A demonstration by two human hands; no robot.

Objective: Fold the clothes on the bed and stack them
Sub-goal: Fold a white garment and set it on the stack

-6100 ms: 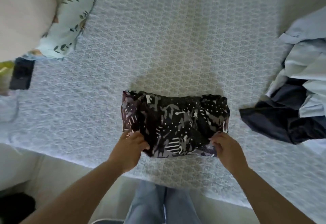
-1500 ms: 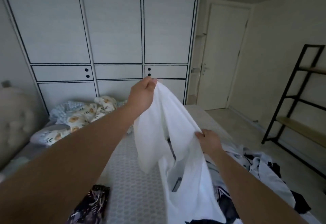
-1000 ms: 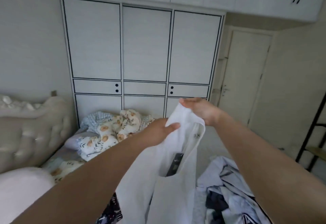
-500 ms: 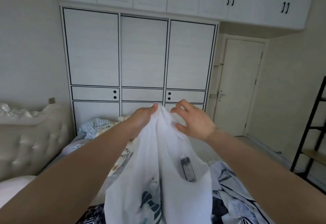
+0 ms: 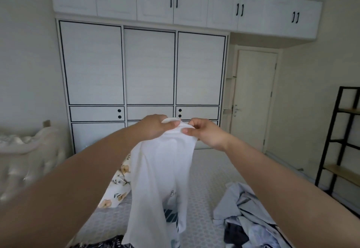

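Note:
A white T-shirt hangs in the air over the bed, held up at its top edge by both hands. My left hand grips the bunched top from the left, and my right hand pinches it from the right, the two hands almost touching. A dark striped print shows low on the shirt. The folded black patterned garment lies at the bottom edge of the view, partly hidden by the shirt. A heap of unfolded light blue and dark clothes sits on the bed at the lower right.
A floral pillow lies on the bed behind the shirt, left of it. A padded headboard stands at the left. White wardrobes fill the far wall, with a door to their right and a black shelf frame at the far right.
My hands have drawn closer together at the top of the white shirt, and the black tag seen earlier has turned out of sight. The view has tilted slightly upward.

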